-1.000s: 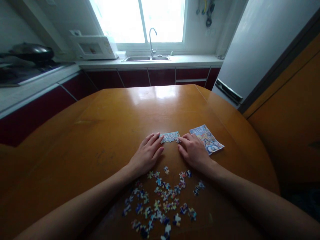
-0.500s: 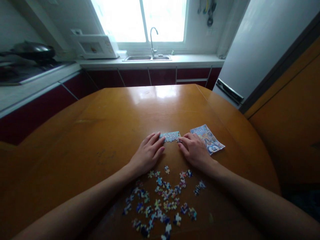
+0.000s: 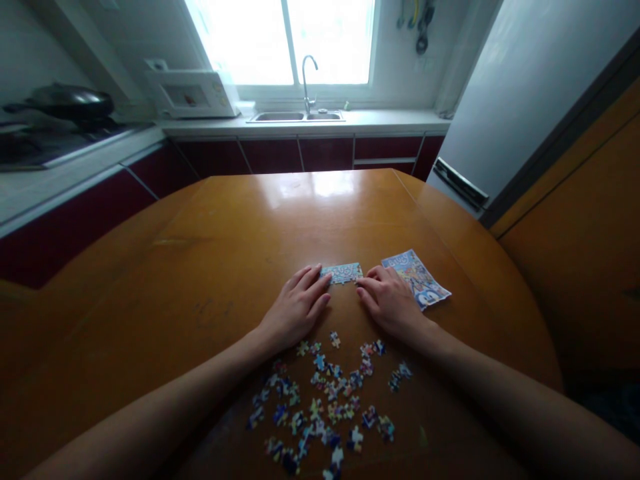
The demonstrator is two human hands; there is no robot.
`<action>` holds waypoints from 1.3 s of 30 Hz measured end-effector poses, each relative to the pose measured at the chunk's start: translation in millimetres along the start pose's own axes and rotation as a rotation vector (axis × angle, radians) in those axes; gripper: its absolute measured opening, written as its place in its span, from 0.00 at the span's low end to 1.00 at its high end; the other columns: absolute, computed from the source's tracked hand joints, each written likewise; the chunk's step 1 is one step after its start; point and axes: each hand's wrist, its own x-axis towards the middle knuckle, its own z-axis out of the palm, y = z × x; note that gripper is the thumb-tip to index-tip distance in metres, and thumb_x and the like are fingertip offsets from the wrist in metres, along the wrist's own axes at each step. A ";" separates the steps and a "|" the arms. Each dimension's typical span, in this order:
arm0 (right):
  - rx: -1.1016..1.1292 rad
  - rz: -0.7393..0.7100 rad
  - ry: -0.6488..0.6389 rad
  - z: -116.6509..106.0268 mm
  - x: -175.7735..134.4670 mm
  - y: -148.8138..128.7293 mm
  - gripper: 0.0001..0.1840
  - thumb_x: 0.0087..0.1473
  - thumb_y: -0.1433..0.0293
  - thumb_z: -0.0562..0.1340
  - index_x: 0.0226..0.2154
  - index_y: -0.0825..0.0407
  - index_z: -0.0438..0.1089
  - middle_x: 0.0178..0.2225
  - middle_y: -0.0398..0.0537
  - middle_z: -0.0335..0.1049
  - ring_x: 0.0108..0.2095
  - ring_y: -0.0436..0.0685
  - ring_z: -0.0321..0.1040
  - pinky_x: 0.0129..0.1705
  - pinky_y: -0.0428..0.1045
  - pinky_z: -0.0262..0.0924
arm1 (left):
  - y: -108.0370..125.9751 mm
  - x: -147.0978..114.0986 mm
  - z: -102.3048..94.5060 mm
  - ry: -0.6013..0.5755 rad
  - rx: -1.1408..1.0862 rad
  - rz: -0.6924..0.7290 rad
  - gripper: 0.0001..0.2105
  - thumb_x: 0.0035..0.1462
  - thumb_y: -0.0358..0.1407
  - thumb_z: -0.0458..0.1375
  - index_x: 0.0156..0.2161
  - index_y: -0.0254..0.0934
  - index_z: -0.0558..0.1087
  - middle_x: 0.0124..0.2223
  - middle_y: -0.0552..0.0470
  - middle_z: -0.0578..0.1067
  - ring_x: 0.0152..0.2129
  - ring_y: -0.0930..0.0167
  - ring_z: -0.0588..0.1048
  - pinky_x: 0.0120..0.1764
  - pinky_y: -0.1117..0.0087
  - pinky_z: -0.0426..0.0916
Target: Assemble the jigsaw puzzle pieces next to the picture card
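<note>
A joined strip of light-blue jigsaw puzzle [image 3: 342, 273] lies flat on the wooden table between my hands. My left hand [image 3: 297, 305] rests palm down, fingers stretched out, with its fingertips on the strip's left edge. At the strip's lower right corner, my right hand [image 3: 389, 298] has its fingers bent and closed on a small puzzle piece, mostly covered by the fingertips. Loose puzzle pieces [image 3: 334, 387] are scattered nearer to me, between my forearms. Partly behind my right hand lies a printed picture sheet [image 3: 419, 275] with a colourful cartoon design.
The round-ended wooden table [image 3: 240, 227] fills the middle of the view. Beyond it are a counter with a sink [image 3: 280, 117], a microwave [image 3: 193, 93] and a stove with a black wok [image 3: 70, 101]. A tall fridge [image 3: 520, 87] stands at the right.
My right fingertips have shifted very slightly at the strip's lower right corner, covering more of the small piece there. My left hand and the loose pieces stay in place.
</note>
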 end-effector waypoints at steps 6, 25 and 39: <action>0.011 0.009 0.002 0.7 -0.3 0.0 0.13 0.64 0.64 0.57 0.44 0.48 0.76 0.44 0.51 0.70 0.46 0.61 0.63 0.48 0.56 0.59 | -0.1 0.4 0.0 -0.006 0.007 -0.001 0.23 0.71 0.45 0.44 0.65 0.40 0.64 0.69 0.46 0.58 0.66 0.60 0.56 0.66 0.53 0.54; 0.039 -0.017 0.023 2.2 0.3 3.3 0.13 0.63 0.66 0.57 0.41 0.51 0.76 0.42 0.53 0.71 0.45 0.62 0.64 0.47 0.57 0.59 | 4.1 -0.8 -2.4 -0.017 -0.017 -0.017 0.23 0.71 0.46 0.45 0.65 0.42 0.64 0.69 0.47 0.59 0.66 0.60 0.55 0.67 0.52 0.54; 0.023 -0.018 0.025 7.1 -1.0 8.4 0.13 0.62 0.65 0.57 0.43 0.50 0.75 0.43 0.54 0.72 0.45 0.63 0.65 0.47 0.59 0.61 | 7.4 -1.6 -4.0 -0.026 -0.028 -0.024 0.22 0.70 0.45 0.46 0.64 0.41 0.64 0.69 0.47 0.59 0.66 0.60 0.55 0.67 0.52 0.53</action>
